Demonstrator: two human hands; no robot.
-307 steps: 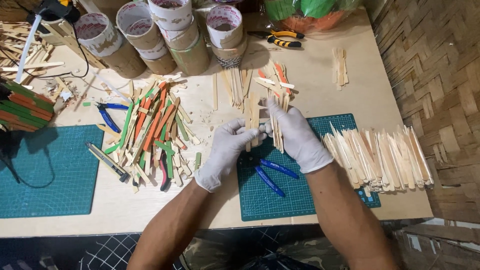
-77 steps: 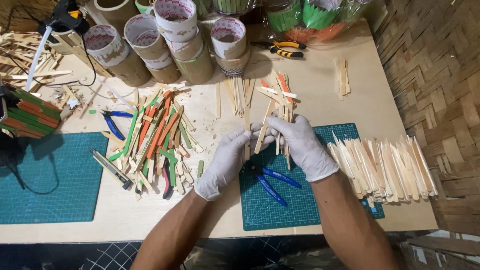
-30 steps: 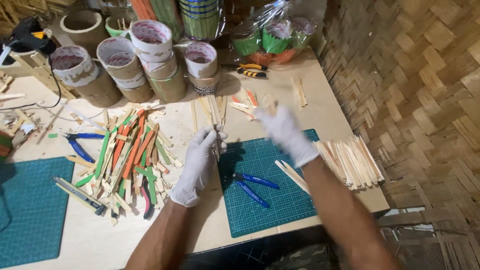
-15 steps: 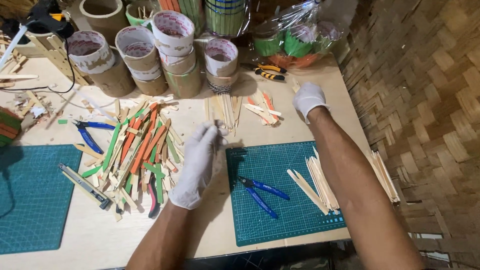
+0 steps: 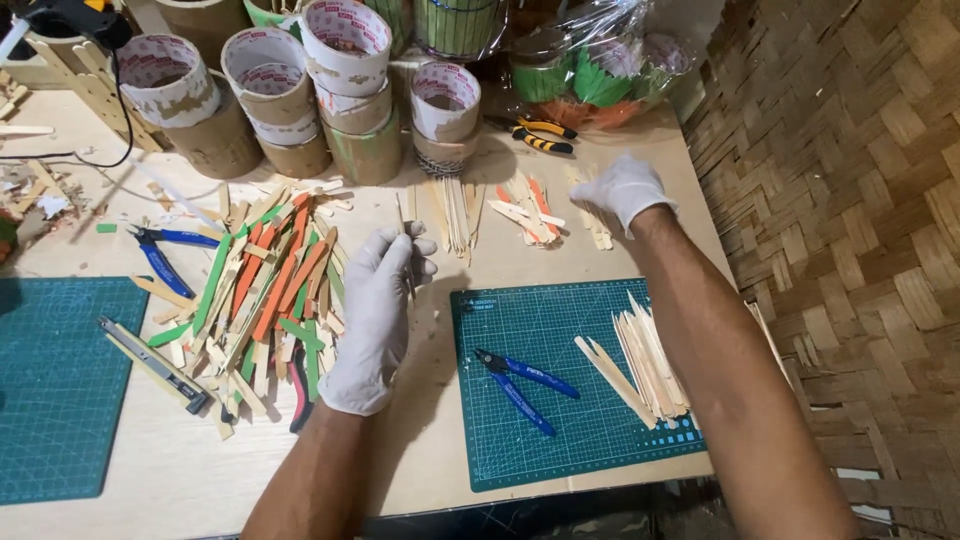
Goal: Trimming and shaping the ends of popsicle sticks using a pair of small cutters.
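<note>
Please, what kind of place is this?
Most likely a small home craft workshop: green cutting mats on the table, piles of plain and coloured wooden sticks, blue cutters, tape rolls, and a woven bamboo wall.

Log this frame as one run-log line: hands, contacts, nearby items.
left hand: pinches thin wooden stick | right hand: on plain sticks | blue cutters: idle on green mat

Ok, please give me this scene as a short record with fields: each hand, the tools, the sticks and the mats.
left hand: gloved left hand pinches a thin plain stick
right hand: gloved right hand rests on small plain sticks at the far table edge
tools: blue cutters on the green cutting mat; yellow-handled pliers near the tape rolls
sticks: coloured stick pile at left; plain stick bundle on the mat
</note>
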